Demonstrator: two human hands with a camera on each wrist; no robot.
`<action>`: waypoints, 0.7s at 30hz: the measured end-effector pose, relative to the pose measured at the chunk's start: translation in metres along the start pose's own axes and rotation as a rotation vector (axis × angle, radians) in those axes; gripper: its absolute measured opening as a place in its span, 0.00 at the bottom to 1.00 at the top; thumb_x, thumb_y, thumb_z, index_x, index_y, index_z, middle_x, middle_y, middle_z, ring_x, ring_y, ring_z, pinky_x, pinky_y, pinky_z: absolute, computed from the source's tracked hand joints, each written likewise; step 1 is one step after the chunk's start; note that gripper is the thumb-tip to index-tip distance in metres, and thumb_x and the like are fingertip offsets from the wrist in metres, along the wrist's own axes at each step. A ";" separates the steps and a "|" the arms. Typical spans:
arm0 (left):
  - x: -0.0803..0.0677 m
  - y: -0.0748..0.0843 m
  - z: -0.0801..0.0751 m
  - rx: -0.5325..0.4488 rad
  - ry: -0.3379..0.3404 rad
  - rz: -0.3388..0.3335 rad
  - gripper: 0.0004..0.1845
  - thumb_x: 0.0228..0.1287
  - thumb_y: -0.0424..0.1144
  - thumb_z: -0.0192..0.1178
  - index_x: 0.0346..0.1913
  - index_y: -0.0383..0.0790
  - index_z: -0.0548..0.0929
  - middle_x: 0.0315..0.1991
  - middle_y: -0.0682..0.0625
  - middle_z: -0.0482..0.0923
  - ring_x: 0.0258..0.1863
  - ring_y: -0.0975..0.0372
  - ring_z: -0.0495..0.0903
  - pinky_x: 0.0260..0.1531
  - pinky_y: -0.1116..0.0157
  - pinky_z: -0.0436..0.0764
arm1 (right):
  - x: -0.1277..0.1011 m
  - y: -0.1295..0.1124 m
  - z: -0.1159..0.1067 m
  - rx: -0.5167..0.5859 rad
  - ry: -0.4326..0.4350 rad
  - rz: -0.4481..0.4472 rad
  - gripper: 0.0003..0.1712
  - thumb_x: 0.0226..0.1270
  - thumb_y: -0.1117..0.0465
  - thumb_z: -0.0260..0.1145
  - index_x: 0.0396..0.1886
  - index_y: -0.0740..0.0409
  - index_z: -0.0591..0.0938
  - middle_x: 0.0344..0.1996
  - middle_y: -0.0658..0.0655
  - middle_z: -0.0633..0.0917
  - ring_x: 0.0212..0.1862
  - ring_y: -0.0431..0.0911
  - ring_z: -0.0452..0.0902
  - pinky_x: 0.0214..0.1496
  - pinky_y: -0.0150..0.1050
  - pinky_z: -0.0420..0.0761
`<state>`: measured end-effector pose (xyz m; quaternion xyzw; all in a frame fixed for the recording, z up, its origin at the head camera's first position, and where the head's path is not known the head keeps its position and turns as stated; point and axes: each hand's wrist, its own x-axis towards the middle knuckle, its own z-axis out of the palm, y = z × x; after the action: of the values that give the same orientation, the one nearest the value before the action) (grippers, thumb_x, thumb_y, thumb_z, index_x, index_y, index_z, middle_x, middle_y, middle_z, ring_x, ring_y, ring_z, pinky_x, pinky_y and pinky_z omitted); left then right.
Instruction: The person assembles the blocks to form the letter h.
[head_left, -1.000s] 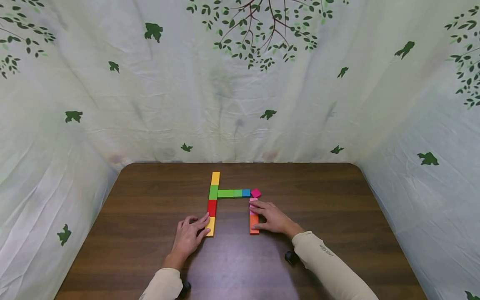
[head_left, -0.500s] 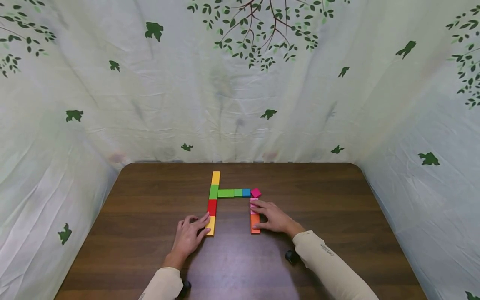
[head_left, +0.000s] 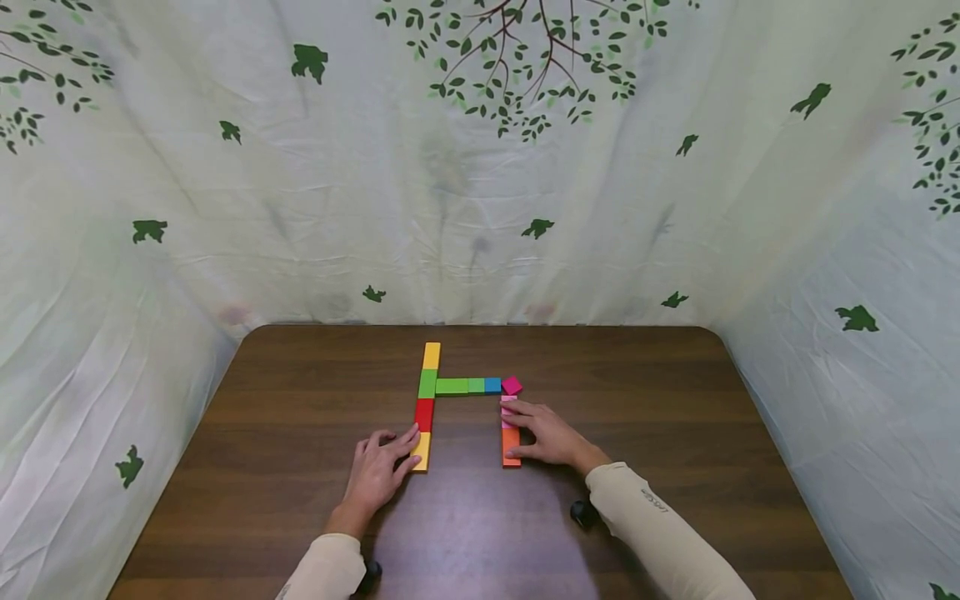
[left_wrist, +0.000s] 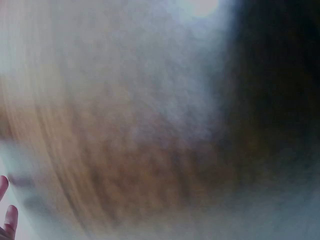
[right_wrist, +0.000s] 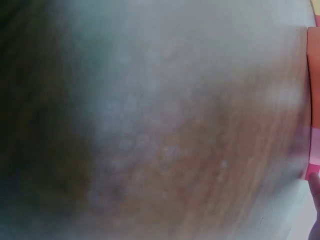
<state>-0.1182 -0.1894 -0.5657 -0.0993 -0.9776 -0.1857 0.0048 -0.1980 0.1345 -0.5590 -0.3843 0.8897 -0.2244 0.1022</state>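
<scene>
Flat coloured blocks lie joined on the brown table. At the left, a column has a yellow block [head_left: 431,356], a green block [head_left: 427,384], a red block [head_left: 424,415] and a nearer yellow block [head_left: 422,454]. My left hand [head_left: 378,475] rests with fingertips on that nearer yellow block, close to the red one. A green row [head_left: 452,387] leads right to a blue block [head_left: 492,385] and a tilted magenta block [head_left: 512,386]. Below these, my right hand [head_left: 551,437] touches pink blocks [head_left: 508,423] with its fingers and the orange block [head_left: 511,460] with its thumb.
The brown table [head_left: 637,375] has rounded far corners. White cloth [head_left: 480,183] printed with leaves hangs behind and at both sides. Black wrist cameras [head_left: 582,514] sit under the sleeves. The left wrist view is mostly blurred table.
The orange and pink blocks have shifted very slightly right under my right hand, between the first and second frames. My left hand stays put.
</scene>
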 end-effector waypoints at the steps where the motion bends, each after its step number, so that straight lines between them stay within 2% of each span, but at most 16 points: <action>1: 0.000 0.000 0.000 0.000 0.001 0.000 0.29 0.60 0.49 0.65 0.64 0.47 0.75 0.65 0.54 0.71 0.59 0.50 0.67 0.55 0.46 0.62 | 0.000 0.000 0.000 0.000 0.006 -0.005 0.40 0.61 0.43 0.69 0.67 0.58 0.72 0.72 0.55 0.64 0.71 0.52 0.59 0.68 0.53 0.62; 6: 0.000 0.000 0.000 0.001 0.002 0.001 0.29 0.60 0.49 0.66 0.64 0.47 0.75 0.65 0.54 0.71 0.58 0.50 0.68 0.54 0.47 0.63 | 0.000 0.001 0.002 0.023 0.040 -0.009 0.39 0.61 0.44 0.69 0.67 0.58 0.72 0.72 0.55 0.65 0.71 0.51 0.60 0.68 0.53 0.62; 10: 0.000 0.000 0.000 0.007 0.003 0.005 0.29 0.60 0.49 0.66 0.64 0.47 0.75 0.65 0.54 0.71 0.58 0.50 0.68 0.54 0.47 0.63 | -0.003 0.001 0.003 0.109 0.088 0.043 0.39 0.61 0.43 0.68 0.66 0.59 0.73 0.70 0.55 0.67 0.70 0.53 0.61 0.67 0.54 0.63; 17: 0.001 0.001 -0.001 0.021 0.006 0.017 0.29 0.59 0.49 0.66 0.64 0.48 0.75 0.65 0.55 0.71 0.58 0.50 0.68 0.54 0.47 0.63 | -0.013 0.005 0.013 0.372 0.365 0.228 0.30 0.60 0.51 0.71 0.61 0.56 0.79 0.65 0.54 0.74 0.67 0.53 0.66 0.65 0.57 0.66; 21: 0.000 0.001 -0.002 0.027 0.007 0.016 0.29 0.59 0.49 0.66 0.64 0.47 0.75 0.65 0.55 0.71 0.58 0.50 0.68 0.55 0.47 0.63 | -0.018 0.008 0.018 0.501 0.458 0.317 0.28 0.60 0.52 0.72 0.59 0.56 0.80 0.63 0.54 0.76 0.67 0.54 0.67 0.66 0.58 0.64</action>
<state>-0.1186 -0.1892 -0.5635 -0.1067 -0.9791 -0.1730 0.0109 -0.1840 0.1466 -0.5781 -0.1445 0.8556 -0.4965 0.0247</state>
